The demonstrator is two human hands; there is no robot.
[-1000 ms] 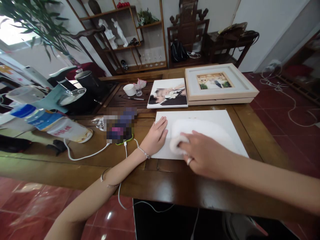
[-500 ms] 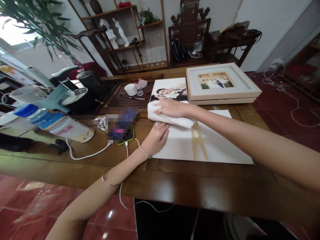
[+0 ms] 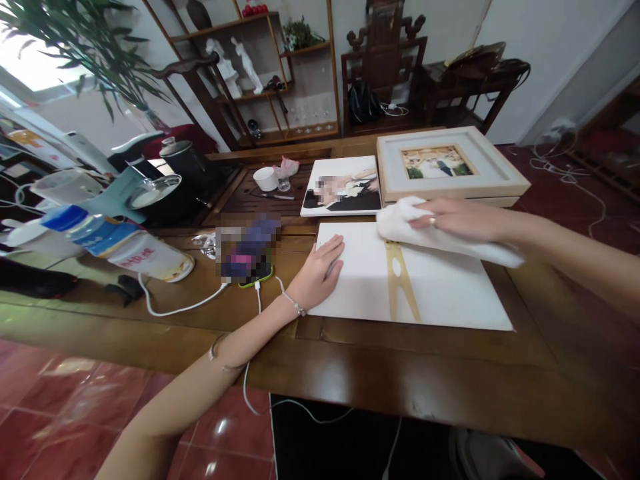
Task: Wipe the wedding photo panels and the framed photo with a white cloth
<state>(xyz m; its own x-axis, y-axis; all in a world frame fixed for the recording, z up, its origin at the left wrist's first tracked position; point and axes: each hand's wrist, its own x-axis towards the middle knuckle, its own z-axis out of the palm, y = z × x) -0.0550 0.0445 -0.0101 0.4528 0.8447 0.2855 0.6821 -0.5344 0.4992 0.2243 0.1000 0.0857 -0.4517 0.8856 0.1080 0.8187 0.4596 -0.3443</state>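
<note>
A white panel with a gold peg-shaped mark lies flat on the wooden table. My left hand rests flat on the panel's left edge, fingers stretched out. My right hand presses a white cloth onto the panel's far edge; the cloth trails under my forearm toward the right. A ring shows on one finger.
Behind the panel lie a photo print and a framed picture. To the left are a phone on a white cable, a tipped plastic bottle, a white cup and kettles. Shelves and a chair stand at the back.
My right hand swept the cloth from the panel's near edge up to its far left corner, then rightward along the far edge. My left hand stayed put.
</note>
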